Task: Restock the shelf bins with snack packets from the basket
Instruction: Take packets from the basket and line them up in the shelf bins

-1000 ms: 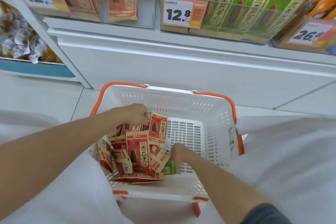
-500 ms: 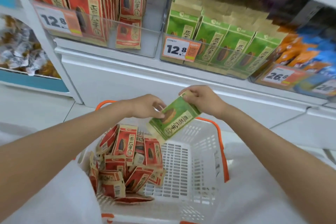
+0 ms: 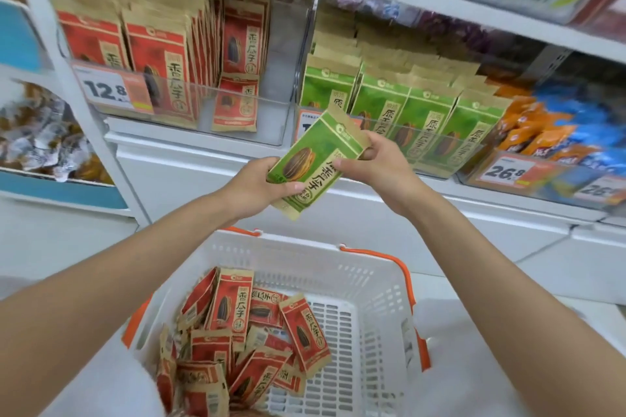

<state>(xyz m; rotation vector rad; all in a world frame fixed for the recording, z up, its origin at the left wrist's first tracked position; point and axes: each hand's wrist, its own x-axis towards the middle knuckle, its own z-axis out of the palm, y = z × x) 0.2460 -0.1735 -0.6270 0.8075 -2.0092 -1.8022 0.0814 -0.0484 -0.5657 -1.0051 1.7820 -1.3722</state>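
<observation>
Green sunflower-seed packet (image 3: 315, 162) sits tilted at mid-frame, above the basket (image 3: 305, 261) and just in front of the green-packet bin (image 3: 437, 137). Left hand (image 3: 257, 186) fingers grip its lower end, right hand (image 3: 376, 162) fingers pinch the upper edge. Risk: the bin looks nearly full, so pushing it in at this tilt could crumple it or tip front packets over the clear lip, and a slip drops it among the red packets (image 3: 250, 332) at lower frame.

One basket (image 3: 305, 259), two hands (image 3: 254, 188) (image 3: 379, 167), one held packet (image 3: 306, 159)
</observation>
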